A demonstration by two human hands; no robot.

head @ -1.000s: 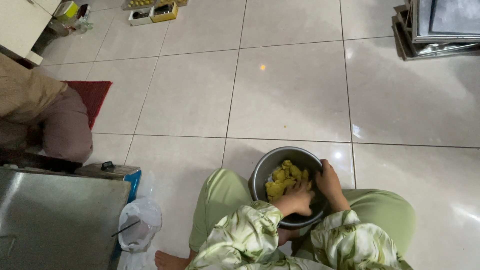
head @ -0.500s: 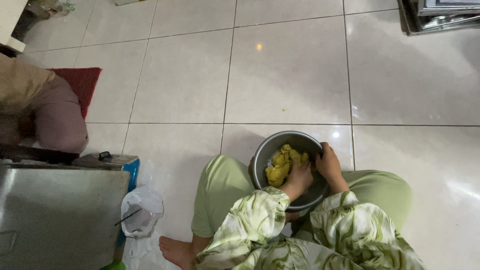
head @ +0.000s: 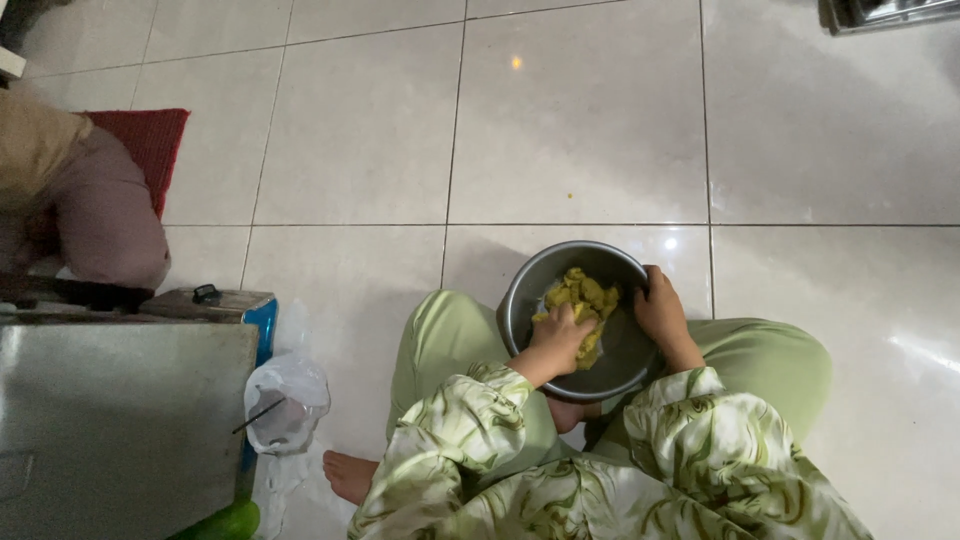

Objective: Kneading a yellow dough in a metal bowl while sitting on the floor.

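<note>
I sit cross-legged on a white tiled floor with a round metal bowl (head: 525, 290) between my knees. Inside it lies a lump of yellow dough (head: 585, 292). My left hand (head: 558, 338) presses into the dough, its fingers closed around a part of it. My right hand (head: 660, 310) grips the bowl's right rim and steadies it. Both sleeves are green and white patterned cloth, and my bare left foot shows at the lower left.
Another person (head: 95, 205) sits at the left beside a red mat (head: 150, 140). A metal tray or box (head: 110, 420) lies at lower left, with a clear plastic bag (head: 285, 400) next to it. Stacked metal trays (head: 890, 10) stand at the top right.
The view has tilted downward and closer to the bowl. My left hand has kept kneading the dough while the right hand stays on the rim.
</note>
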